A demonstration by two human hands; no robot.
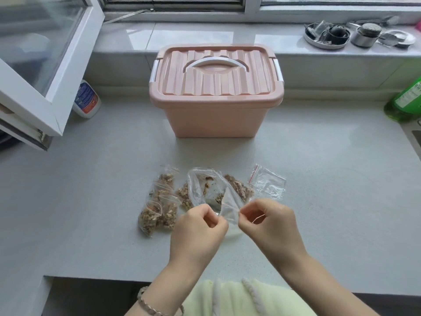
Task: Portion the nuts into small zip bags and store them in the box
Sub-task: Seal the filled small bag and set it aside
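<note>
**Item in hand:** small zip bag (230,212), clear and empty, stretched between the two hands at the near centre of the counter (330,190).
**Left hand** (200,224): fingers curled, pinching the bag's left edge.
**Right hand** (271,221): fingers curled, pinching the right edge, with a thin red zip line showing inside its grip. Whether the mouth is parted yet cannot be told.
**Supply:** large clear bag (200,188), lying just beyond the knuckles. Its long axis runs near to far, and a few nuts (209,181) remain inside. It sits slightly left of centre, so the left hand is judged the nearer.
**Done portions:** filled bags (159,206), clustered left of the hands. More nuts lie in plastic right of the supply.
**Spares:** empty zip bags (270,182), to the far right of the right hand.
**Destination:** box (211,119), straight ahead on the far side and well apart from the hands. Its lid (216,76) is on and its long side faces the person.
</note>
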